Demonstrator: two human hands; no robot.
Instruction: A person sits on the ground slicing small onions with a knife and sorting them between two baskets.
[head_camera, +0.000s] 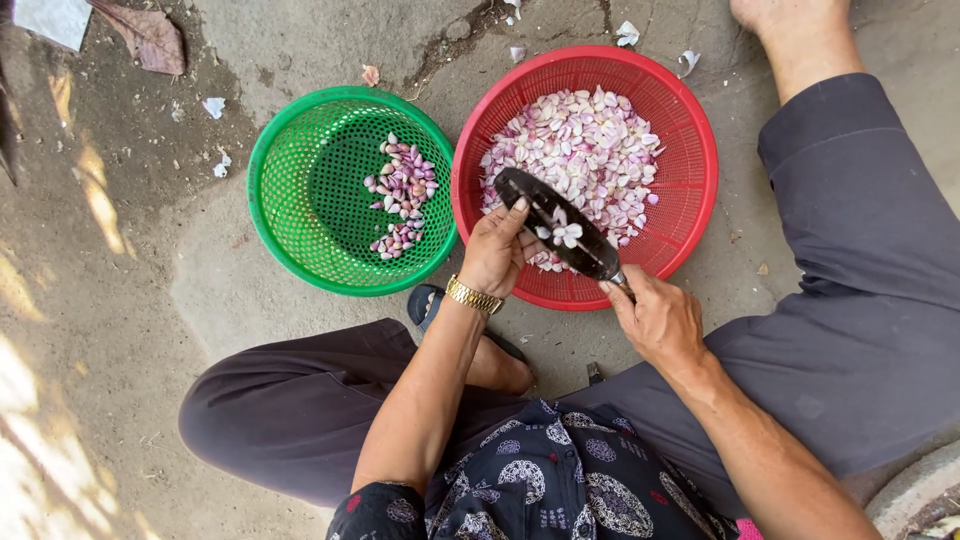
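Observation:
My right hand (658, 318) grips the handle of a wide dark knife (556, 222) held flat over the red basket (690, 130). A few pale peel bits lie on the blade. My left hand (498, 247) pinches something small against the blade's near edge; what it holds is hidden by the fingers. The red basket holds a heap of pale pink and white shallot cloves (585, 150). To its left, the green basket (290, 190) has a small strip of purple cloves (402, 195).
I am squatting on rough concrete ground (130, 300). My right knee in grey trousers (860, 250) borders the red basket, my left leg (300, 400) lies below the green one. Peel scraps (628, 34) and a dry leaf (150, 35) lie at the far side.

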